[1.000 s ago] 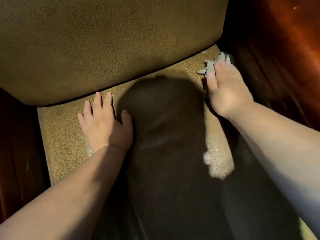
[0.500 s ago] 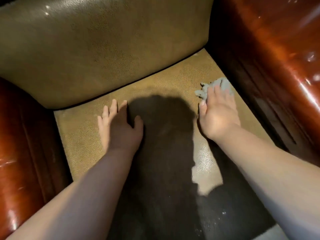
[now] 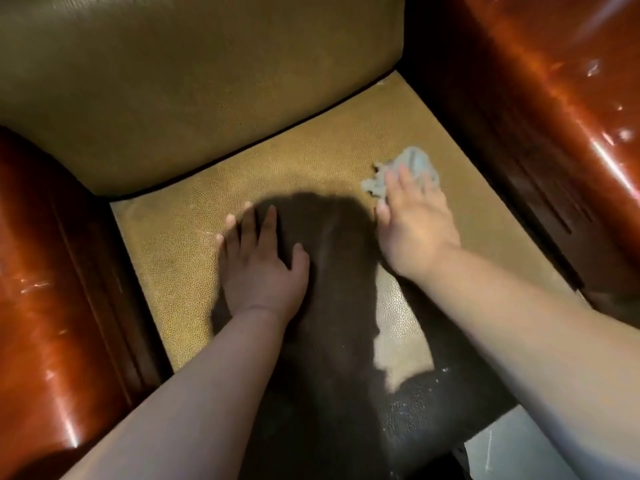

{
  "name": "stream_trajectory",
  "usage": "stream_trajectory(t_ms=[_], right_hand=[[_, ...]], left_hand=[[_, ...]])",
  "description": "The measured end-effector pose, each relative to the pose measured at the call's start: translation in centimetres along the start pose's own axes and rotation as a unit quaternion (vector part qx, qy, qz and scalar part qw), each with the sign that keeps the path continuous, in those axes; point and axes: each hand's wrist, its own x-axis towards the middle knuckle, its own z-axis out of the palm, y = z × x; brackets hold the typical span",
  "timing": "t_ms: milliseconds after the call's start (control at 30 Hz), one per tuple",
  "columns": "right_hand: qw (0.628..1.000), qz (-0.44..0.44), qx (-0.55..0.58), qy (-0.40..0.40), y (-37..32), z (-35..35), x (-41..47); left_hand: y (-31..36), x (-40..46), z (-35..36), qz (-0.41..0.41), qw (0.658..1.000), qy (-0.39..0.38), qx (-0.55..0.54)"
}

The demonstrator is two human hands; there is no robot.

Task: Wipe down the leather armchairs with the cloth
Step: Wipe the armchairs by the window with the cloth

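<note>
I saw the right hand [image 3: 414, 223] pressing flat, fingers straight, on the cloth [image 3: 405, 169] against the seat [image 3: 304, 147]; the left hand [image 3: 259, 261] rested flat, grasping nothing.

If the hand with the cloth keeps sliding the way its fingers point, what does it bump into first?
Probably the back cushion. The right hand presses the grey cloth flat on the seat cushion, fingers pointing toward the back; only bare seat lies between.

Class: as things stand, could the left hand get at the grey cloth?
Probably yes. The left hand lies flat on the seat cushion with bare leather between it and the cloth, though the right hand presses on it.
</note>
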Motion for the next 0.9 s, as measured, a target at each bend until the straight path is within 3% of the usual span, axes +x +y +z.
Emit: stream_trajectory(t_ms=[67,133,200,267,333,367,400,467,533,600,667,733,800,833,900], right_hand=[[0.974,-0.217,-0.058,-0.009,-2.6,0.5,-5.1],[0.950,-0.311,-0.023,-0.028,-0.8,0.2,-6.8],[0.974,-0.224,0.045,-0.006,3.3,-0.2,-4.7],[0.997,-0.026,0.077,0.010,7.0,-0.6,-1.8],[0.990,0.108,0.084,0.022,6.1,-0.6,-0.5],[0.990,0.120,0.071,0.025,3.9,-0.1,-1.4],[0.996,0.074,0.042,0.022,1.1,0.5,-3.4],[0.993,-0.121,-0.008,0.017,-4.3,2.0,-9.1],[0.971,-0.231,0.054,-0.009,-5.3,2.1,-13.5],[0.974,-0.205,0.092,-0.029,-1.0,0.5,-11.8],[0.995,-0.062,0.068,-0.041,4.8,-0.4,-8.4],[0.995,0.082,0.060,0.001,9.1,-0.6,-5.6],[0.988,0.144,0.053,0.015,7.0,0.3,-5.8],[0.991,0.122,0.053,0.020,4.3,1.2,-7.5],[0.995,-0.034,0.080,0.045,-1.1,2.2,-12.2]], left_hand=[[0.0,-0.2,-0.2,0.000,1.000,-0.007,-0.006],[-0.1,-0.7,-0.2,0.008,1.000,-0.005,-0.009],[-0.2,-1.4,0.2,0.019,1.000,0.000,-0.002],[-0.5,-1.8,0.4,0.020,1.000,0.004,0.004],[-0.5,-1.6,0.5,0.022,1.000,0.009,0.004],[-0.5,-1.5,0.5,0.024,1.000,0.007,-0.002],[-0.5,-1.6,0.4,0.025,1.000,0.003,-0.008],[-0.8,-2.3,0.3,0.035,0.999,-0.001,-0.014],[-1.2,-3.9,0.3,0.047,0.999,-0.006,-0.015],[-1.8,-5.5,0.4,0.058,0.998,-0.014,0.003],[-2.1,-6.5,0.6,0.059,0.998,-0.026,0.010],[-2.2,-6.9,0.7,0.055,0.998,-0.022,0.004],[-2.2,-6.9,0.9,0.051,0.999,-0.018,-0.005],[-2.1,-6.9,1.1,0.051,0.999,-0.015,-0.011],[-2.1,-6.9,1.3,0.053,0.998,0.004,-0.022]])
